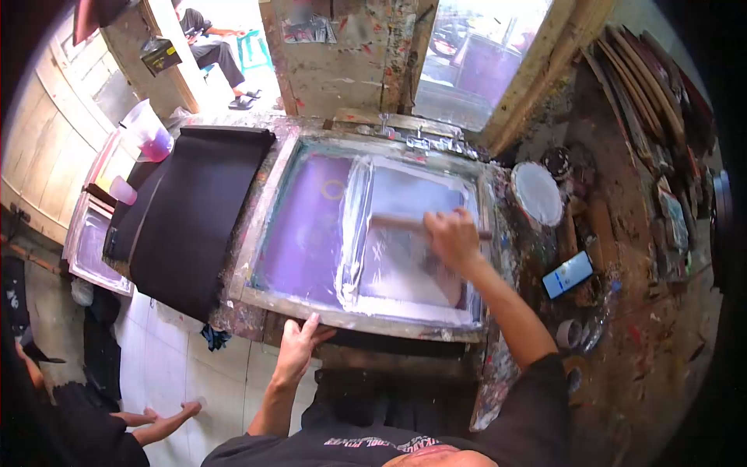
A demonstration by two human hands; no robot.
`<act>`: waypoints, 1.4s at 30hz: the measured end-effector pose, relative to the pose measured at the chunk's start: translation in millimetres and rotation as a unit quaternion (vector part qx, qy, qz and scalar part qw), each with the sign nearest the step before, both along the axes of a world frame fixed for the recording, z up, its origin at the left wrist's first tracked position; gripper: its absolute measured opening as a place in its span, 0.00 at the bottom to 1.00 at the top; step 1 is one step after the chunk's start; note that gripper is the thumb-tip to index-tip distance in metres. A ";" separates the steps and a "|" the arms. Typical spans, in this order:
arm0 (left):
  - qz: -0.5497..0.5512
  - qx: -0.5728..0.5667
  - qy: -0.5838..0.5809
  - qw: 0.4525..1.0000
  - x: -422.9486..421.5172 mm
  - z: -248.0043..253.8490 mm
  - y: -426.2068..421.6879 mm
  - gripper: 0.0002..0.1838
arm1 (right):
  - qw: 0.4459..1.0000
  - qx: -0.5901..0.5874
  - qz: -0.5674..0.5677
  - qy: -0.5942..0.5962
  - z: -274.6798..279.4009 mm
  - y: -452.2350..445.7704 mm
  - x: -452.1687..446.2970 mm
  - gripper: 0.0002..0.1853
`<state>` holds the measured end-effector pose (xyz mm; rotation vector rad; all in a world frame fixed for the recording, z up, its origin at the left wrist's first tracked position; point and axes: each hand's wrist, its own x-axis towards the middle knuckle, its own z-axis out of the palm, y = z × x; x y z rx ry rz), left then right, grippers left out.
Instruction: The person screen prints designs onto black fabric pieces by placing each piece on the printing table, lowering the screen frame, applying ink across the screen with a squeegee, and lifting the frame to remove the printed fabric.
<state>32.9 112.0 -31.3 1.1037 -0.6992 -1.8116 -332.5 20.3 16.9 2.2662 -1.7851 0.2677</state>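
Note:
A wooden-framed screen (358,315) lies on the workbench, its mesh purple on the left and pale on the right. My right hand (454,237) is closed round the wooden handle of a squeegee (397,223), over the right half of the mesh. White ink (354,233) runs in a thick band down the middle, along the squeegee's left side. At the frame's front edge is my left hand (299,346), its fingers bent against the wood with the thumb raised.
Dark sheets (194,218) and a pitcher of purple liquid (148,132) are left of the frame. On the right are a round tub (537,193), a phone (568,275) and tape rolls (569,334). A co-worker's arms (167,424) show lower left; another person (212,50) sits outside.

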 end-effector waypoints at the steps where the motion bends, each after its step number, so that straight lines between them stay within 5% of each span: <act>1: -0.020 0.000 -0.017 1.000 1.6 3.1 -2.9 0.16 | 0.999 0.024 -0.033 0.004 7.4 -40.7 -14.2 0.08; 4: -0.062 0.035 -0.117 0.991 13.4 -4.3 -7.4 0.18 | 0.991 0.091 0.009 -0.096 20.8 -128.7 -49.7 0.14; 6: -0.093 0.050 -0.166 0.980 12.4 4.0 -14.8 0.19 | 0.997 0.029 -0.076 -0.017 7.5 -153.2 -49.6 0.23; 11: -0.080 0.087 -0.178 0.977 10.9 9.0 -18.2 0.19 | 0.992 0.035 -0.108 -0.046 -1.4 -89.6 -9.0 0.29; 16: -0.104 0.076 -0.162 0.978 14.0 5.8 -20.7 0.20 | 0.996 0.071 -0.059 0.014 -7.1 64.3 55.9 0.05; 19: -0.054 0.063 -0.173 0.981 15.1 -6.6 -14.0 0.20 | 0.996 0.050 -0.042 -0.062 0.3 124.2 88.9 0.04; 25: 0.006 0.005 -0.135 0.991 15.9 7.9 -6.5 0.21 | 0.995 0.009 -0.067 -0.068 47.8 143.9 96.0 0.26; 28: 0.001 -0.117 -0.168 0.979 9.1 92.8 -14.3 0.20 | 0.973 -0.149 -0.146 -0.101 100.7 142.9 107.4 0.29; 31: 0.004 -0.364 -0.100 0.926 -15.8 155.6 -54.8 0.25 | 0.953 -0.277 -0.110 -0.046 169.7 87.2 78.9 0.31; 33: 0.139 -0.456 -0.094 0.874 -61.0 158.8 -108.5 0.20 | 0.948 -0.303 -0.096 -0.015 229.0 42.8 60.5 0.33; 35: 0.223 -0.660 -0.327 0.639 -94.9 116.7 -189.6 0.13 | 0.949 -0.283 -0.136 0.011 262.5 3.9 45.1 0.37; 37: 0.001 -0.589 -0.446 0.674 -131.7 96.5 -247.4 0.12 | 0.969 -0.129 -0.203 -0.048 298.7 -20.5 32.8 0.43; 40: -0.075 -0.618 -0.467 0.627 -153.4 -8.6 -335.8 0.14 | 0.970 -0.160 -0.169 -0.069 312.5 -40.0 18.3 0.45; 42: -0.098 -0.584 -0.614 0.522 -156.8 -29.0 -343.6 0.14 | 0.970 -0.172 -0.160 -0.068 314.8 -46.2 11.8 0.44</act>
